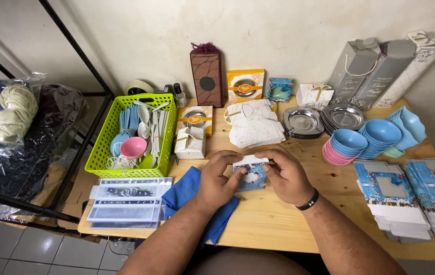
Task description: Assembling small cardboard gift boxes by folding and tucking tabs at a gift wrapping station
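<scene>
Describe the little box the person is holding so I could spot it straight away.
Start at the wooden table and find its front middle, just right of the blue cloth. There the left hand and right hand hold a small blue box with a white flap. Unlike the flat blue boxes stacked at the right, it is folded up.

Wooden table (278, 224) under green basket (102, 153)

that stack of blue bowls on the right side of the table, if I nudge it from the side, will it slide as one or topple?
The stack of blue bowls leans and fans sideways rather than standing straight, so a side push would probably spill the top ones. They look like thin plastic, likely light and slippery against each other. Neighbouring pink bowls and steel trays sit close, so they might get knocked.
</scene>
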